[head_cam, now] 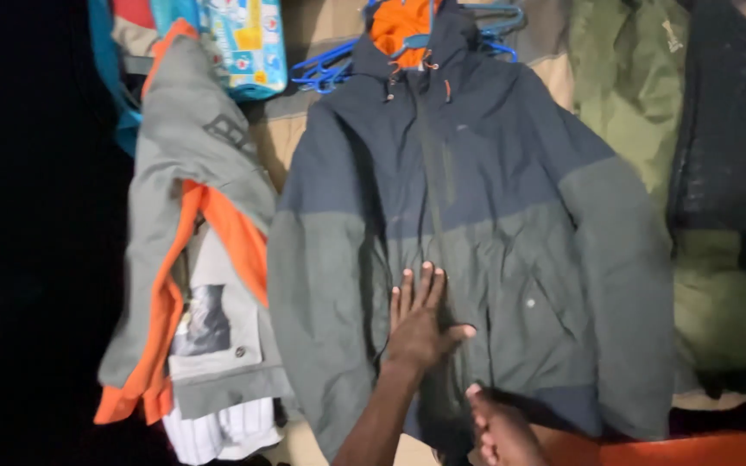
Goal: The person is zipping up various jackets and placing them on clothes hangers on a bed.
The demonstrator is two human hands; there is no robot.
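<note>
Jacket (pixel 477 233): a hooded one, navy over the chest and shoulders, grey-green below, lying face up and spread flat, front closed, hood with orange lining toward the top of the view.
Surface: the jacket rests on a tan cloth-covered surface (a bed or a worktop, I cannot tell which).
Left hand (pixel 418 321): laid flat on the lower front beside the zip line, fingers spread, palm pressing down; it pinches nothing.
Right hand (pixel 501 429): at the hem just right of the zip, fingers curled; whether they nip the fabric I cannot tell, since the knuckles hide the tips.
Handling: judged soft, light and limp, with a smooth shell that will likely slide and wrinkle; it should hold best at the hem, the shoulders or the collar.
Grey and orange jacket (pixel 192 224): lies just left, its edge touching the left sleeve.
Blue hangers (pixel 330 71): by the hood.
Olive garment (pixel 641 95): to the right, beside a dark mesh fabric (pixel 731 129).
</note>
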